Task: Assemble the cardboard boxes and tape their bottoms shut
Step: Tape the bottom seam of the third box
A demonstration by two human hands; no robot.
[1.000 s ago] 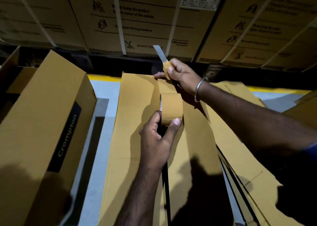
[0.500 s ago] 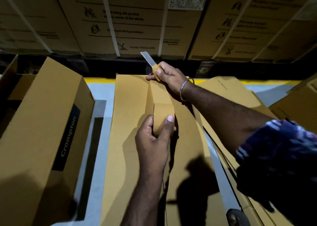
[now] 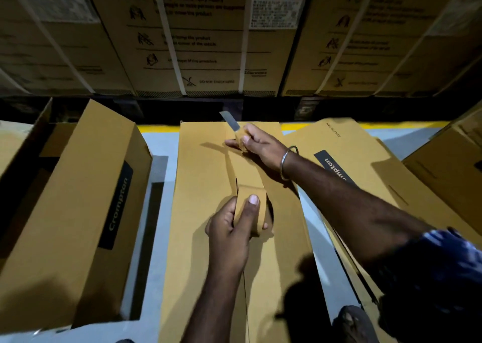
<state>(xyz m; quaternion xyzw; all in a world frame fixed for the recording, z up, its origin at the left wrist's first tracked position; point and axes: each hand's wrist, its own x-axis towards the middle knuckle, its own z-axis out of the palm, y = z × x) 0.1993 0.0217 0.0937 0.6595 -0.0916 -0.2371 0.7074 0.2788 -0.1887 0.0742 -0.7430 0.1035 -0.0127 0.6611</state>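
Observation:
A long brown cardboard box (image 3: 203, 186) lies in front of me with its flaps closed along a centre seam. My left hand (image 3: 229, 235) grips a roll of brown tape (image 3: 257, 212) over the seam. A strip of tape (image 3: 247, 165) runs from the roll up to the box's far end. There my right hand (image 3: 257, 144) presses the strip's end down with its fingers while holding a small knife, whose grey blade (image 3: 229, 121) points up and away.
An assembled box (image 3: 78, 199) with a black Crompton label stands to the left. Flat boxes (image 3: 365, 165) lie stacked on the right, and another box (image 3: 453, 170) sits at the far right. Large strapped cartons (image 3: 198, 35) form a wall behind. My foot (image 3: 352, 324) shows at bottom right.
My left hand has pulled the roll back toward me along the seam, drawing out a longer strip. My right hand stays at the box's far end with the knife.

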